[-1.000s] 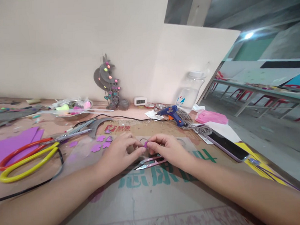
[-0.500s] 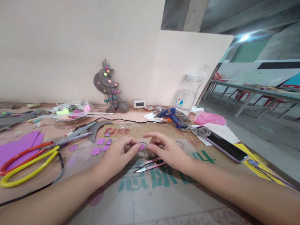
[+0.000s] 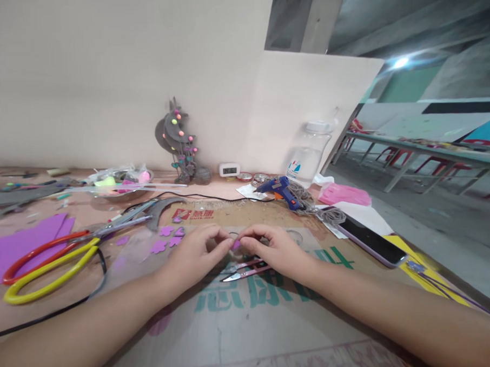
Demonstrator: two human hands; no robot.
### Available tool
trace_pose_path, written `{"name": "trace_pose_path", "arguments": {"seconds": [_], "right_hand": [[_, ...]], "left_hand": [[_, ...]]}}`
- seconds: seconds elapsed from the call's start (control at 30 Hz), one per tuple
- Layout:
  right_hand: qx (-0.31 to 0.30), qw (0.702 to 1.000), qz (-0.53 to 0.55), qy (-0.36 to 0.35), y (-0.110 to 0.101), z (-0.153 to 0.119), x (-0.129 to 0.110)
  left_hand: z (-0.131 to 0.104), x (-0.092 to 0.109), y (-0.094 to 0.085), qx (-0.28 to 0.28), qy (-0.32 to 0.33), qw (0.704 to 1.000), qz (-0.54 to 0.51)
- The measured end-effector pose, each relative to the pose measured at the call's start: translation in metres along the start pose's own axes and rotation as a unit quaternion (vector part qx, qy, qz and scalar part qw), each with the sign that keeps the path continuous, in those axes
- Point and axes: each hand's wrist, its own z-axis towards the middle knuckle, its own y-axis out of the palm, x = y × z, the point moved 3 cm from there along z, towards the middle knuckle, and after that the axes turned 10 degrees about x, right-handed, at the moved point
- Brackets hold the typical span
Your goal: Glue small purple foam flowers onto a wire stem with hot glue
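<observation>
My left hand (image 3: 203, 251) pinches a small purple piece (image 3: 236, 244) between thumb and forefinger, above the cardboard sheet (image 3: 187, 337). From the other side, my right hand (image 3: 274, 248) has its thumb and forefinger closed at the same piece. Just below the fingertips lie small pink-handled snips (image 3: 246, 271), their handle end partly under my right hand. Several purple foam cutouts (image 3: 158, 245) rest to the left of my left hand. What else the fingertips may hold is too small to tell.
Red-and-yellow scissors (image 3: 49, 268) and purple sheets (image 3: 24, 244) lie at left. A blue glue gun (image 3: 283, 190), grey cord (image 3: 331, 215), phone (image 3: 371, 240) and bottle (image 3: 306, 156) stand or lie at right. A grey moon ornament (image 3: 178, 135) and a small clock (image 3: 229, 169) are behind.
My right hand's forefinger has come down from a raised position, and its fingertips are now closed against the purple piece, nearer my left hand. The view has shifted slightly.
</observation>
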Motion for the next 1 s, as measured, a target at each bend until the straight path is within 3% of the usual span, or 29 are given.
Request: {"name": "trace_pose_path", "arguments": {"seconds": [0.3,0.7,0.83,1.0], "right_hand": [[-0.001,1.000,-0.021,0.012,0.003,0.000,0.001],[0.037,0.996,-0.052,-0.058,-0.004,0.002,0.003],[0.095,0.988,-0.087,-0.089,-0.021,0.008,0.001],[0.238,0.956,-0.101,-0.142,-0.072,0.035,0.015]], "left_hand": [[0.001,0.003,0.001,-0.015,-0.001,1.000,-0.012],[0.002,-0.005,0.004,-0.014,-0.053,0.997,-0.052],[0.000,-0.010,0.005,-0.009,-0.073,0.994,-0.080],[0.000,-0.008,0.003,0.005,-0.065,0.995,-0.074]]}}
